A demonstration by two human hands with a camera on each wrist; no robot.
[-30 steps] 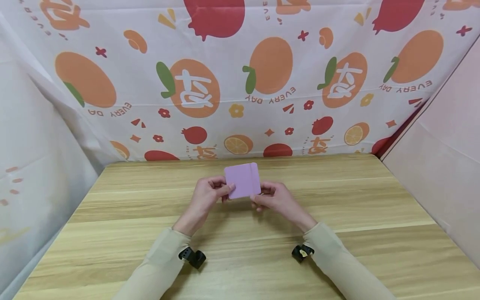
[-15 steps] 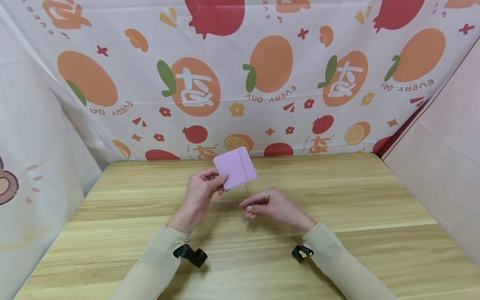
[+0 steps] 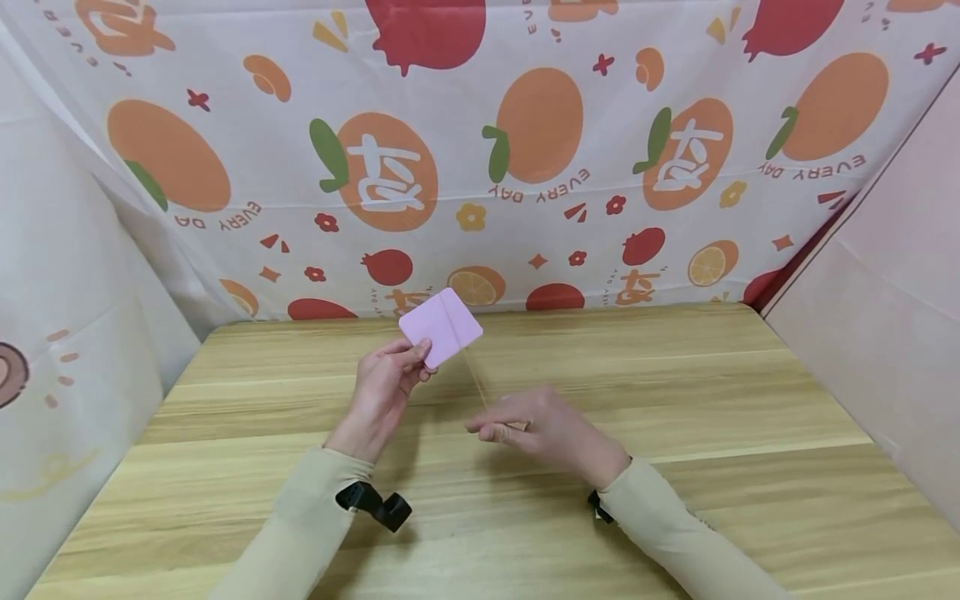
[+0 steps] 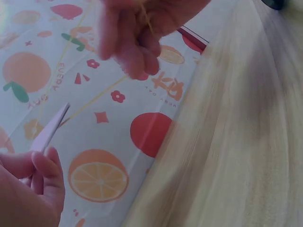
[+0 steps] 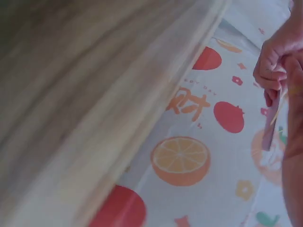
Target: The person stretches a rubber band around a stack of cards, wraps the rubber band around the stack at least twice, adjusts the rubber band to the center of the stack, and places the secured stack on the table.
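Observation:
A thin lilac square pad [image 3: 442,327] with rounded corners is held up over the table, tilted in the head view. My left hand [image 3: 381,392] pinches its lower left corner, thumb on the face. A thin yellow rubber band [image 3: 476,379] crosses the pad's face and runs stretched from its lower edge to my right hand [image 3: 536,429]. Bent fingers of that hand hold the band's other end; blur hides how it lies on them. The left wrist view shows the pad [image 4: 49,127] nearly edge-on, with strands of the rubber band [image 4: 97,98] leading up to the right hand [image 4: 135,40].
The wood-grain table [image 3: 480,533] lies under both hands. Behind it hangs a white cloth [image 3: 450,50] printed with fruit. Pale cloth [image 3: 67,217] closes the left side and a pale panel [image 3: 892,333] the right. Each wrist wears a black strapped camera [image 3: 378,504].
My left hand has carried the pad up and left, tilting it. The right hand has left the pad's corner and moved down, drawing the rubber band out into a long stretch.

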